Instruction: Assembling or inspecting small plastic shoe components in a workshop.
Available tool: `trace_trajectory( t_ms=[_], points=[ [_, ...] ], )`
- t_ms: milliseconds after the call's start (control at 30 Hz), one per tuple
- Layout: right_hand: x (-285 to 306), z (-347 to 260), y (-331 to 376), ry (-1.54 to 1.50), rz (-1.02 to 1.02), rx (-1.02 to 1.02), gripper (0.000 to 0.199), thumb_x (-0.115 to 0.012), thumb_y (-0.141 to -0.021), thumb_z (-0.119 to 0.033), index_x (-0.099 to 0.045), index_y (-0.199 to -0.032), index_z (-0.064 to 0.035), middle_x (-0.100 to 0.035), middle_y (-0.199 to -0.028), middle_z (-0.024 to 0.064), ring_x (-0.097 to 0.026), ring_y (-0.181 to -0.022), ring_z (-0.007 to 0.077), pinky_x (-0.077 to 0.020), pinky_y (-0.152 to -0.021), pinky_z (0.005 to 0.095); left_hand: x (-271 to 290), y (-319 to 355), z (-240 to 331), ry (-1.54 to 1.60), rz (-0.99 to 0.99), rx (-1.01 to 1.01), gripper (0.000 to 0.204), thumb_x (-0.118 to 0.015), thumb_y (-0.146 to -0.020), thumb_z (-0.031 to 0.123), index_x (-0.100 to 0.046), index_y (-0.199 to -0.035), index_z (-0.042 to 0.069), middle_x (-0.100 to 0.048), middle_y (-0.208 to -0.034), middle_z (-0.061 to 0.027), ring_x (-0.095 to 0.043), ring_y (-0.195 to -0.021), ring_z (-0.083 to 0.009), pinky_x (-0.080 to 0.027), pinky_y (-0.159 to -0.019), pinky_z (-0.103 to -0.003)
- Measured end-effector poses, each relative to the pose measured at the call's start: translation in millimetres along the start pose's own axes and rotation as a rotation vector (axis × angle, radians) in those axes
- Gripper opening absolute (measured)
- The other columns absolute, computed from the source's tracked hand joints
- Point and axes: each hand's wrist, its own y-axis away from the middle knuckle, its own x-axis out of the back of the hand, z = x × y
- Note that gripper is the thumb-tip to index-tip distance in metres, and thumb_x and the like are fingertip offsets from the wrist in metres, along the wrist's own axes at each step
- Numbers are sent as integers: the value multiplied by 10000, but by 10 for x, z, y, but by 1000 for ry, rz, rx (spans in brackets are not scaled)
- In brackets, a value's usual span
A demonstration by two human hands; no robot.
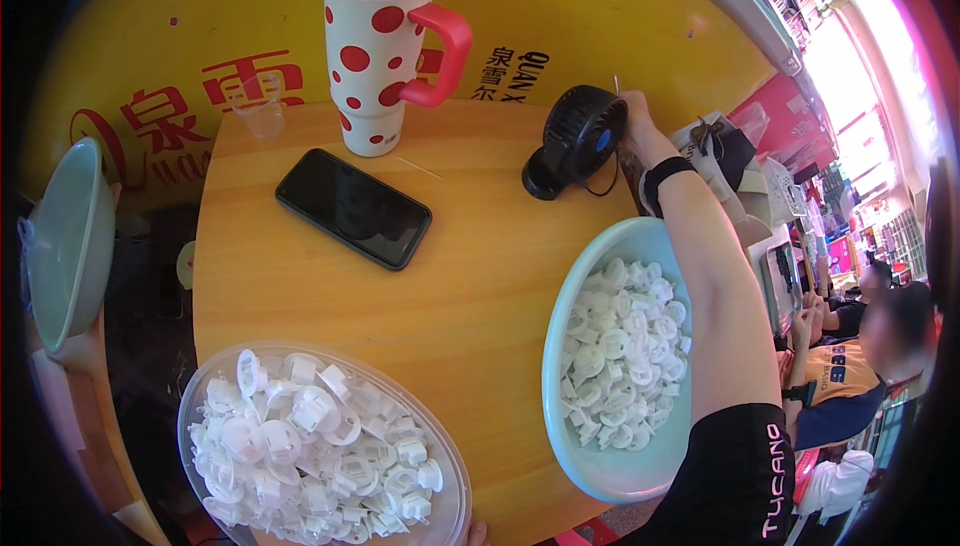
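Note:
My right arm reaches across the table to the far right. There my right hand (640, 121) is curled beside a small black fan (578, 136), which partly hides the fingers. A thin stick-like thing pokes up by the fingertips; whether the hand grips it or the fan is unclear. Of my left hand (479, 534) only a bit of finger shows at the lower edge, against a clear plastic bowl (455, 446) heaped with white plastic parts (310, 446). Under my right forearm stands a pale blue basin (553, 386) holding more small white parts (625, 356).
A black phone (354, 208) lies on the wooden table (480, 276). Behind it stand a red-dotted tumbler (370, 56) and a clear cup (262, 106), against a yellow wall panel. Another basin (75, 246) is at the left. People (845, 376) sit at the right.

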Motion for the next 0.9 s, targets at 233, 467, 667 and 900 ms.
trace_trajectory(
  t_ms=[233,467,667,900],
  points=[
    [-41,-437,588,251,-53,102,88,-692,-761,-15,-645,-725,51,-605,-622,95,-546,-482,165,-402,-426,282,7,-24,6,15,34,2,378,-623,-855,133,-581,-1164,-80,-438,-1317,-296,-452,-1201,-474,-437,-948,-524],
    [-100,-392,603,118,-138,129,75,-685,-776,-31,-663,-750,36,-596,-603,81,-522,-442,155,-362,-392,276,37,-53,27,18,47,26,380,-635,-845,132,-587,-1158,-79,-438,-1311,-300,-468,-1183,-475,-442,-941,-525],
    [-3,-332,596,332,-139,109,78,-645,-808,-35,-661,-743,4,-568,-562,54,-463,-394,124,-300,-358,264,80,-127,12,5,86,-10,383,-650,-829,132,-597,-1149,-71,-449,-1304,-290,-501,-1143,-470,-453,-927,-525],
    [-37,-575,794,329,-187,48,96,-602,-825,-29,-637,-739,-5,-527,-532,48,-438,-381,135,-291,-355,284,51,-112,30,-42,62,-13,331,-631,-845,158,-627,-1105,-47,-538,-1231,-238,-494,-1188,-410,-449,-949,-525]
  ],
)
